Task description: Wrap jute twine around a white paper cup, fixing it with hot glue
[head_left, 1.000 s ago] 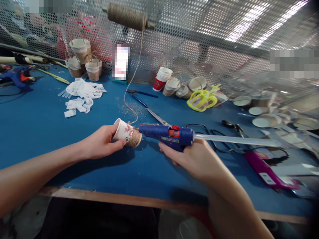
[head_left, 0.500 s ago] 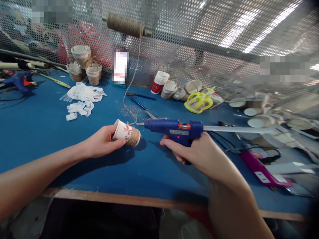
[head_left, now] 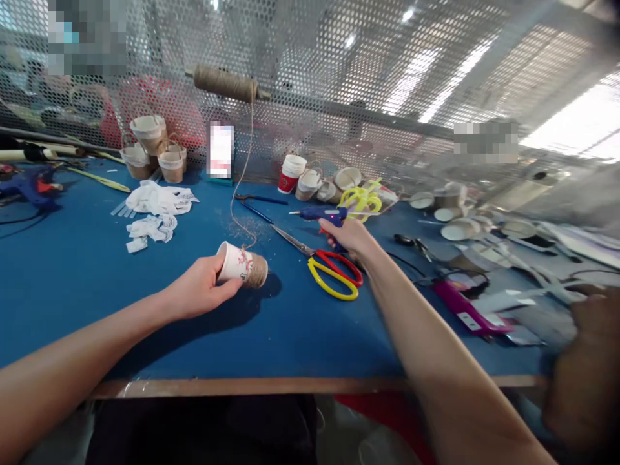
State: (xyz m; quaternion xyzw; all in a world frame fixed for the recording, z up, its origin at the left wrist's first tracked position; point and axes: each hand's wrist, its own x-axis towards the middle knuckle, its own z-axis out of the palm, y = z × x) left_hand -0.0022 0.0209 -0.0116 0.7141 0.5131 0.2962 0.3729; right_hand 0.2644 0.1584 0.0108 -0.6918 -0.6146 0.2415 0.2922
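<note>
Plainly, the left hand [head_left: 206, 284] holds 1 cup [head_left: 246, 265], interior mostly hidden.

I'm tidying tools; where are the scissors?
In the head view, the scissors lie slightly right of centre on the table, between the paper cup and right hand.

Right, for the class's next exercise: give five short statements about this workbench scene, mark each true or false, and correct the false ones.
1. The left hand holds a white printed paper cup partly wound with brown twine. True.
2. The right hand grips a blue plastic glue gun. True.
3. The glue gun touches the cup. False: the two are apart.
4. Metal scissors with red and yellow handles lie on the blue tabletop. True.
5. The thick roll of brown twine rests on the tabletop. False: the roll is up above the tabletop.
</note>
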